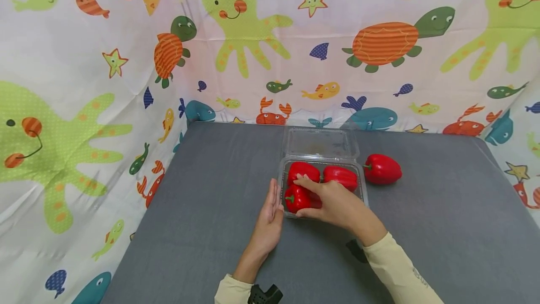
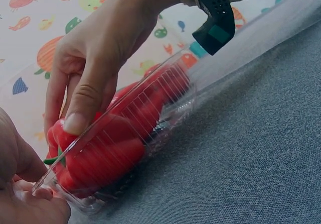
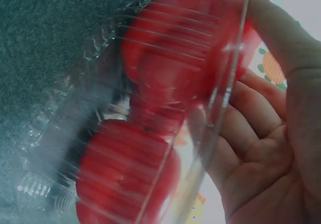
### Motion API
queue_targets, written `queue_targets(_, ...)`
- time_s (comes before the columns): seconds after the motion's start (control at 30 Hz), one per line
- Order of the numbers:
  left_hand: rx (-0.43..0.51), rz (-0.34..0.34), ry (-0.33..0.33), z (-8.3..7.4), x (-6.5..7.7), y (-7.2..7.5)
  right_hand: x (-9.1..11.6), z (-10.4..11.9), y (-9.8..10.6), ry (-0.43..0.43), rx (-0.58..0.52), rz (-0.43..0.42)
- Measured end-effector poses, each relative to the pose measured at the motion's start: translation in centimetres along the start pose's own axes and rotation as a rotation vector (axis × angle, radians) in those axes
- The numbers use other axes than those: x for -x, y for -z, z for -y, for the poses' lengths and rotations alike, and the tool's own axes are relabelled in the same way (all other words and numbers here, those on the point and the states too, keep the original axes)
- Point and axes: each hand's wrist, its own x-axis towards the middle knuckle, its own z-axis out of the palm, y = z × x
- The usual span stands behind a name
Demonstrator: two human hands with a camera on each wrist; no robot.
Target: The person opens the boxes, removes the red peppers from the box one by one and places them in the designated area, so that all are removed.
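A clear plastic clamshell box [image 1: 366, 196] stands on the grey table with its lid [image 1: 320, 143] folded back. Three red bell peppers lie inside: one at the back left [image 1: 303, 171], one at the back right [image 1: 341, 177], and a front-left pepper [image 1: 296, 198] with a green stem. My right hand [image 1: 333, 203] grips this front-left pepper from above, thumb on its near side. My left hand [image 1: 269, 222] is held upright against the box's left wall, fingers extended; in the left wrist view its fingertips [image 2: 44, 193] touch the box's edge.
Another red bell pepper [image 1: 383, 169] lies on the table just right of the box. A white curtain [image 1: 253, 97] printed with sea animals hangs behind the grey table [image 1: 202, 210] and along its sides.
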Motion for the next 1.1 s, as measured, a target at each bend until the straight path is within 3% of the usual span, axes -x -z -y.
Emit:
queue_targets(0.57,0.008,-0.005,0.015,0.14,0.03,0.09,0.04,0.30,0.12,-0.025,-0.013,0.037)
queue_targets(1.1,0.001,-0.006,-0.012,0.16,-0.03,0.07,-0.15,-0.13,0.18,0.018,-0.017,-0.004)
